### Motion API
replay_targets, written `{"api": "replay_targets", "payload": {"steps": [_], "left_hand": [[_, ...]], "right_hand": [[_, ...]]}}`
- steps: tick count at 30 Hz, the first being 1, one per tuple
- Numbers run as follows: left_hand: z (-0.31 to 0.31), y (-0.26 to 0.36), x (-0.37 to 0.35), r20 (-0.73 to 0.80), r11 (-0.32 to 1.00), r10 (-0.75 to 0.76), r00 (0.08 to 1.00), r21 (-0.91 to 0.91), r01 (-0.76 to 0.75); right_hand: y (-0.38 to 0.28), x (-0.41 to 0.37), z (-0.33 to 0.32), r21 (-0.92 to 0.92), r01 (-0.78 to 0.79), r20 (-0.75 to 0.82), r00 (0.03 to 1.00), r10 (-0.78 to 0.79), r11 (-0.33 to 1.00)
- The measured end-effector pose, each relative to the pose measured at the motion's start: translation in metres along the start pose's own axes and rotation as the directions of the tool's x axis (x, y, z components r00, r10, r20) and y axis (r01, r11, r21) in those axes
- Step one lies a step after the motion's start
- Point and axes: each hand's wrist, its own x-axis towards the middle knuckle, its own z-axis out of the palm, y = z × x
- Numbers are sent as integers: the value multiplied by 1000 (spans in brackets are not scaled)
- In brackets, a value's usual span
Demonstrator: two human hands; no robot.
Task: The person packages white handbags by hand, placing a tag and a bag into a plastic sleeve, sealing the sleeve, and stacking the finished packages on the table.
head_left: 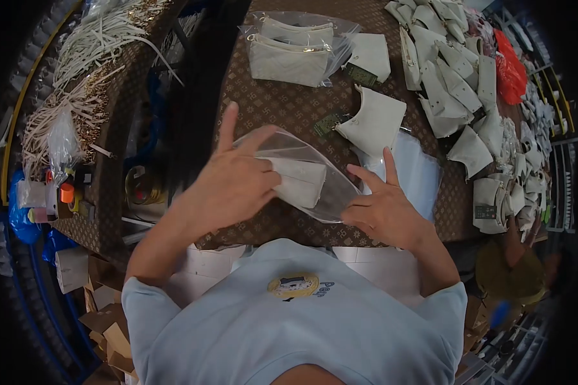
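Observation:
In front of my chest, a clear plastic bag point(341, 189) is stretched between both hands. Within its outline lies a small cream handbag point(300, 181), tilted. My left hand point(237, 183) curls its lower fingers against the handbag's left end, while its other fingers stretch upward at the plastic's edge. At the opposite side, my right hand point(388, 208) pinches the plastic bag's lower right corner, index and another finger raised. Just beyond the right hand, a stack of flat clear bags point(417, 173) lies on the table. Another cream handbag point(376, 119) with a dark green tag point(327, 125) rests above that stack.
The brown patterned table point(263, 109) carries bagged cream handbags point(289, 61) at the far side. A large pile of cream handbags point(453, 70) and a red plastic bag point(509, 67) sit right. Straps point(103, 45) heap on the left table. Cardboard boxes point(112, 333) stand lower left.

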Motion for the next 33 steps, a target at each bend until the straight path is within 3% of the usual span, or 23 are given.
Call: {"api": "replay_targets", "payload": {"steps": [2, 3, 5, 9, 11, 12, 14, 15, 17, 20, 24, 26, 30, 32, 33], "left_hand": [[-19, -18, -8, 66, 975, -127, 990, 194, 112], [-19, -27, -14, 71, 976, -118, 990, 190, 102], [-19, -43, -20, 9, 994, -105, 994, -14, 105], [-22, -38, -17, 21, 993, -96, 995, -62, 97], [-19, -34, -16, 41, 992, -91, 995, -87, 95], [-19, -33, -16, 39, 991, -88, 995, -95, 91], [-17, -30, -17, 36, 989, -95, 995, -107, 99], [-17, -29, -17, 40, 989, -93, 995, -112, 96], [-17, -29, -16, 12, 991, -104, 994, -84, 105], [-19, -28, -16, 6, 991, -115, 993, -70, 116], [-18, -28, -19, 2, 986, -148, 989, -75, 148], [-18, -30, -21, -17, 979, -193, 981, -74, 192], [-17, -35, -26, 3, 973, -222, 975, -70, 222], [-18, -40, -24, 144, 941, -319, 937, -65, 331], [-21, -34, -18, 145, 943, -316, 938, -59, 327]], "right_hand": [[13, -7, 3, 5, -78, -61, 995, 78, 997], [20, -9, 5, 8, -88, -61, 994, 88, 996], [34, -10, 6, 65, -112, -149, 981, 121, 992], [46, -16, 0, 90, -131, -144, 979, 143, 987], [52, -24, 2, 395, -183, -213, 935, 283, 900], [51, -25, 6, 393, -190, -207, 935, 288, 900], [48, -25, 14, 690, -209, -338, 754, 563, 693], [49, -25, 19, 692, -214, -334, 752, 568, 689], [56, -24, 25, 570, -292, -216, 848, 483, 768], [64, -28, 30, 523, -229, -227, 891, 393, 821], [63, -25, 35, 481, -183, -285, 892, 351, 857], [63, -23, 34, 309, -178, -359, 888, 288, 934], [62, -20, 37, 235, -120, -446, 868, 217, 964], [61, -17, 39, 235, -81, -486, 853, 189, 969], [61, -17, 40, 236, -81, -491, 850, 191, 968]]}}
